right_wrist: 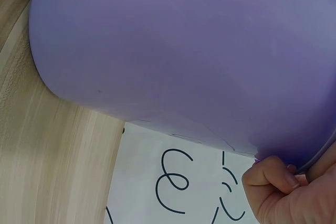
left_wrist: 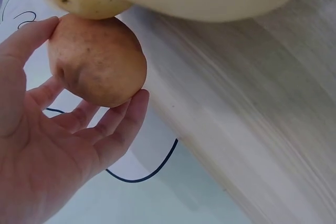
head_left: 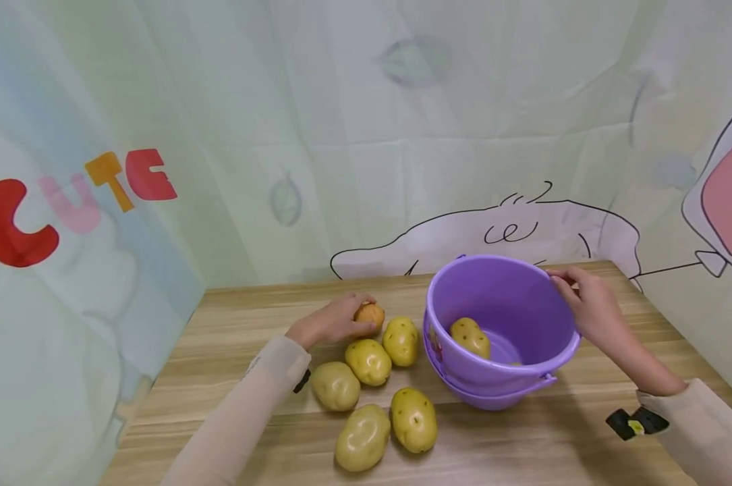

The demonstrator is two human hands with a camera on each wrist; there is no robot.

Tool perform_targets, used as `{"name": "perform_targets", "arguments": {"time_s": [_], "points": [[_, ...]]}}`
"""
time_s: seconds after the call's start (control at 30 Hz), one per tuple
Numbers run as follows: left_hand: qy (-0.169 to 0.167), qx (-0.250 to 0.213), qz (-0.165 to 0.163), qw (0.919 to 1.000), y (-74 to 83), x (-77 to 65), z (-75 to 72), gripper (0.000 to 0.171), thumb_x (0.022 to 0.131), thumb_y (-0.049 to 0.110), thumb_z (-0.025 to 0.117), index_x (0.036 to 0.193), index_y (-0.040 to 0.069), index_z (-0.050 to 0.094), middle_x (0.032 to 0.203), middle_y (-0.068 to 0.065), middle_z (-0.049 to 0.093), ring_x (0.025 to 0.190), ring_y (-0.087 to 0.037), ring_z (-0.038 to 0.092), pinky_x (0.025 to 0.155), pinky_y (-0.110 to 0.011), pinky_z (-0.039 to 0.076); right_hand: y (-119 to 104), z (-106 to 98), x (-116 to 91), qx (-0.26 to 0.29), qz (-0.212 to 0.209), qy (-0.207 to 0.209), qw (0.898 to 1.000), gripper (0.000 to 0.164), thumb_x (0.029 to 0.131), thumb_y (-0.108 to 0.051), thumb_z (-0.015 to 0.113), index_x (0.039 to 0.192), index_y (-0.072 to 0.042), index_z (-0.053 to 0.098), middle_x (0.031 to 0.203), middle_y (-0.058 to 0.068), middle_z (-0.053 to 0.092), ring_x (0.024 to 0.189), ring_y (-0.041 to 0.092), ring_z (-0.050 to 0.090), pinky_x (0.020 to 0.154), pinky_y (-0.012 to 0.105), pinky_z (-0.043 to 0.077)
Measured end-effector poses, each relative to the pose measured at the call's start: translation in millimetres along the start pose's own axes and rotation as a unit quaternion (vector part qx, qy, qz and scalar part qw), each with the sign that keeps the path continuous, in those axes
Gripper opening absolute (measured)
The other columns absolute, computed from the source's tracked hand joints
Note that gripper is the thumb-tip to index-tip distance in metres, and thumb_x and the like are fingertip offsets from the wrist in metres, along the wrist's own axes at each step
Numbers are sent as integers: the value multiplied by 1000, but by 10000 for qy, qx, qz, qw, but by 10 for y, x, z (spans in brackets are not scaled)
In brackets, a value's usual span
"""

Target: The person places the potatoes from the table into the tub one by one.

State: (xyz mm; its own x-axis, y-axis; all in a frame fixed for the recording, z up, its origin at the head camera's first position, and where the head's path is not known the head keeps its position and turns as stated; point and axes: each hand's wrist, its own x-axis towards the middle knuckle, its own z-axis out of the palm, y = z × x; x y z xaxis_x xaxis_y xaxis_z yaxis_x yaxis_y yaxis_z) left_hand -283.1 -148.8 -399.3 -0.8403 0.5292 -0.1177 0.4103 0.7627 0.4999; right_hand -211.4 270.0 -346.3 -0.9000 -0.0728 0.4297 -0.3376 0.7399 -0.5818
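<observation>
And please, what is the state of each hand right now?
Left hand: closed around the orange-brown potato.
Right hand: closed, gripping the purple bucket by its rim.

"CUTE" (head_left: 114, 179) on the backdrop (head_left: 250, 135)

We find one potato (head_left: 370, 316) in left hand (head_left: 334, 320), five others (head_left: 414, 420) nearside or rightward, another (head_left: 469, 337) in bucket (head_left: 514, 300) left of right hand (head_left: 590, 302).

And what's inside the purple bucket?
One yellow potato shows inside the bucket, on the left. A yellowish sliver just shows at the near rim, perhaps another potato. The near wall covers the rest, so I can't tell.
</observation>
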Motion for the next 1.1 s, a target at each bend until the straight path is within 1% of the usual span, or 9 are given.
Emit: {"name": "perform_targets", "arguments": {"time_s": [0.13,0.3,0.4,0.57,0.73,0.83,0.93,1.07,1.1], "points": [[51,38,185,9998,6,-7,-40,55,98,31,64,142,2,48,128,-17,54,104,-23,55,86,-37,50,3,-3,4,-9,6,1,10000,22,104,-4,49,110,13,61,92,27,64,74,37,66,53,22,49],[136,48,330,9994,21,-28,-89,56,98,30,64,142,-1,47,129,-20,53,110,-28,53,93,-42,47,6,-1,11,-1,-29,0,10000,22,104,-4,49,110,13,61,93,28,64,78,42,67,55,21,49],[195,31,453,9988,30,-36,-124,55,98,30,64,141,-1,48,128,-21,52,113,-30,51,96,-45,46,8,0,12,0,-40,7,10000,22,104,-4,49,110,13,61,93,28,65,78,42,67,55,20,49],[309,16,635,9975,86,-63,-195,54,98,30,63,140,-1,49,131,-22,51,114,-31,51,95,-45,46,11,-3,11,5,-20,4,10000,23,104,-4,49,111,13,61,92,27,64,77,40,67,55,20,49],[415,-12,726,9965,195,-88,-263,54,99,33,62,142,4,47,132,-18,51,109,-27,52,88,-40,49,11,-4,7,7,-20,12,10000,22,104,-4,49,110,13,62,93,28,65,78,42,67,55,19,49],[535,-17,880,9947,276,-95,-299,54,100,35,60,143,6,47,134,-16,51,109,-25,52,87,-39,48,13,-3,8,18,-52,39,10000,21,104,-3,50,110,13,62,93,28,65,78,41,67,55,19,48],[659,-18,1044,9924,371,-107,-336,54,100,36,61,143,7,48,138,-17,49,114,-26,50,90,-40,47,9,-5,7,16,-61,41,10000,21,104,-3,50,110,13,62,94,28,65,78,42,67,56,19,48],[731,37,1114,9911,476,-130,-373,53,99,37,61,143,10,48,137,-16,48,113,-25,50,88,-39,49,-2,-8,4,-21,-35,23,10000,22,104,-4,50,111,13,62,94,28,65,79,43,67,56,19,48],[745,64,1122,9909,494,-134,-380,53,99,38,61,143,11,48,135,-15,49,110,-23,50,86,-37,49,-4,-7,4,-32,-31,22,10000,22,104,-4,50,111,13,62,94,28,65,79,42,67,56,19,48]]}}
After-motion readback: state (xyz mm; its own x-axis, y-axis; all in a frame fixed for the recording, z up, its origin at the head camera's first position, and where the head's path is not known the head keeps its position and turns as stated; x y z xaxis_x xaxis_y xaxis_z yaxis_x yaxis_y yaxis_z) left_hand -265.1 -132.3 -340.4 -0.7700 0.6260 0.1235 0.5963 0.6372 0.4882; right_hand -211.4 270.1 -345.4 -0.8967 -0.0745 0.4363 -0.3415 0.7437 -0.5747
